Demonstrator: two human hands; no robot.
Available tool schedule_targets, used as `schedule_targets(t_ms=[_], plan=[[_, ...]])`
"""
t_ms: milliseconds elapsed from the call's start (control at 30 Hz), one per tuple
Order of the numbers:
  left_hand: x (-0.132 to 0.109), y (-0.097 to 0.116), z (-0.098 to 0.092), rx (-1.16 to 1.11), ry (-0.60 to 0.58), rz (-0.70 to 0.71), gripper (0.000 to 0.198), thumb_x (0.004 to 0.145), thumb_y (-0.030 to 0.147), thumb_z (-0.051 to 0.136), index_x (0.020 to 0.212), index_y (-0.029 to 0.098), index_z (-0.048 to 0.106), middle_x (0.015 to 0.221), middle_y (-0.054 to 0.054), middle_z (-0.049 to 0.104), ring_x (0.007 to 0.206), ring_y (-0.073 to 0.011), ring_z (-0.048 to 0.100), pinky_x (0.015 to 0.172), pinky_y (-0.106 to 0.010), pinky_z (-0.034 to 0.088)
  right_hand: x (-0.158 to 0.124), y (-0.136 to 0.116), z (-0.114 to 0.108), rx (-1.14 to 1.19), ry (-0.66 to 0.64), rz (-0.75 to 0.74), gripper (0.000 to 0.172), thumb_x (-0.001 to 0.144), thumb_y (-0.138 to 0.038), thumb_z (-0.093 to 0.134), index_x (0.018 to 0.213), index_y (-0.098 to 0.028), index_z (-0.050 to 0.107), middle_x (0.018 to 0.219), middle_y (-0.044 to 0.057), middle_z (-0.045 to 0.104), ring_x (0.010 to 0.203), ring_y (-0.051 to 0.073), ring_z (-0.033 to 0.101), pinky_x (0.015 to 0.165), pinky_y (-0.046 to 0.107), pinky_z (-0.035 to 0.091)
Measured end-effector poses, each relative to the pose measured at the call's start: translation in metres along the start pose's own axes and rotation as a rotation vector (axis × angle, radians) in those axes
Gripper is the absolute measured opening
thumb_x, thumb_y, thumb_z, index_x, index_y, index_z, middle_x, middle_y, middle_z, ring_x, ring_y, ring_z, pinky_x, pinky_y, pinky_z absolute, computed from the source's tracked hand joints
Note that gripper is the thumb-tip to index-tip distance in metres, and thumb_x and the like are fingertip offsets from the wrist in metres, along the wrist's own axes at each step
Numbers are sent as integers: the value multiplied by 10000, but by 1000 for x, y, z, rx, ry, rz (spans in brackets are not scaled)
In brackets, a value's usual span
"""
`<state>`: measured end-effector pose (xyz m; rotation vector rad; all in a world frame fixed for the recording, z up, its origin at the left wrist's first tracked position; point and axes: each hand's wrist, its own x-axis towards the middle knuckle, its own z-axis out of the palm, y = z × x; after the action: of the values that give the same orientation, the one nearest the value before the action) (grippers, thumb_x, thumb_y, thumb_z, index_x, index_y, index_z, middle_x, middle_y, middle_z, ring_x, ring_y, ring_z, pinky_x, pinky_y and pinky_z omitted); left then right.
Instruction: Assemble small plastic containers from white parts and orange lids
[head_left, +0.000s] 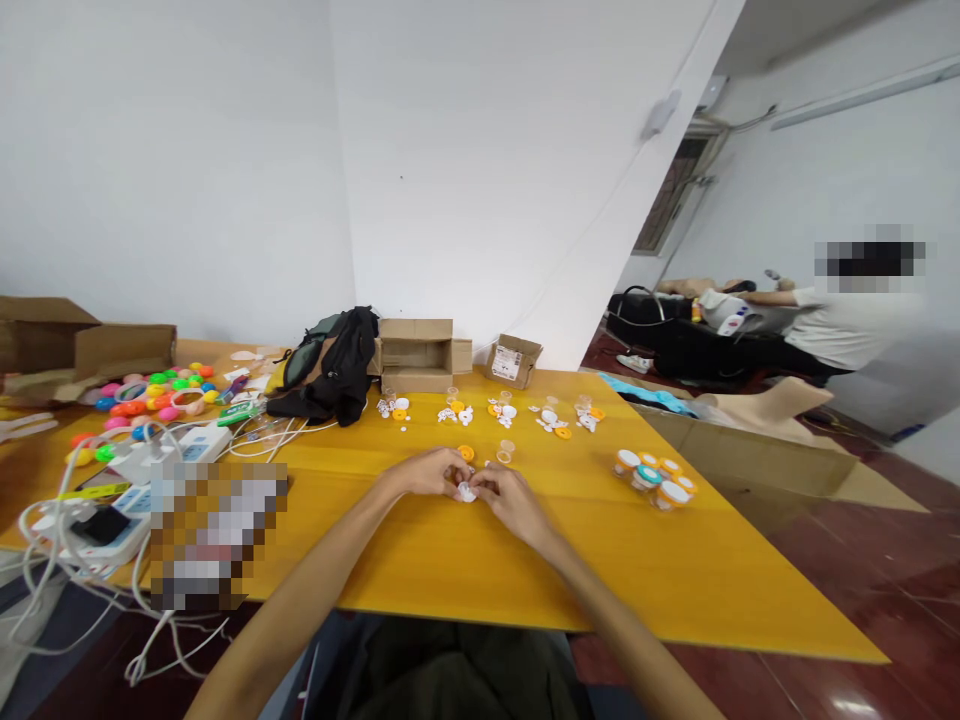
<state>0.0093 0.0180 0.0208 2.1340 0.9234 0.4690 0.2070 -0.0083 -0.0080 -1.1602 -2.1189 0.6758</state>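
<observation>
White round piece [466, 493] at centre of frame, just below middle, held between left hand [437, 473] and right hand [511, 497]; fingertips of both pinched on its edges. Orange lid [466, 453] just above left hand, clear plastic cup [506, 448] just above right hand. Lidded jars [648, 477] clustered right of centre. Small white pieces [465, 415] piled across middle, open cardboard box [416, 383] above them. Power strips [206, 442] lower left. Yellow tabletop [637, 570] underneath.
</observation>
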Motion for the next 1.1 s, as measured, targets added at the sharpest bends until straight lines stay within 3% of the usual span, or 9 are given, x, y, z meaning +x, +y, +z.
schedule_targets(t_ms=[467,800,1100], plan=[[0,0,0,12,-7,-24,161,680,162,765,836,157,722,802,5,639,766,-143,572,719,-241,421,-6,-3,0,-105,54,-84,249,861,-161,542,856,-261,771,885,56,731,829,221,671,756,315,506],[1,4,1,1,4,-96,182,653,119,765,822,159,711,758,26,608,725,-127,558,682,-230,408,-12,19,-19,-152,308,-79,242,898,-240,482,843,-243,718,830,58,681,734,218,640,704,344,536],[0,-3,-2,-69,-2,-81,237,631,146,782,846,163,683,765,38,590,691,-110,516,678,-236,395,-18,22,-19,-306,284,-100,262,906,-203,461,840,-251,710,854,58,675,782,218,659,713,336,553]])
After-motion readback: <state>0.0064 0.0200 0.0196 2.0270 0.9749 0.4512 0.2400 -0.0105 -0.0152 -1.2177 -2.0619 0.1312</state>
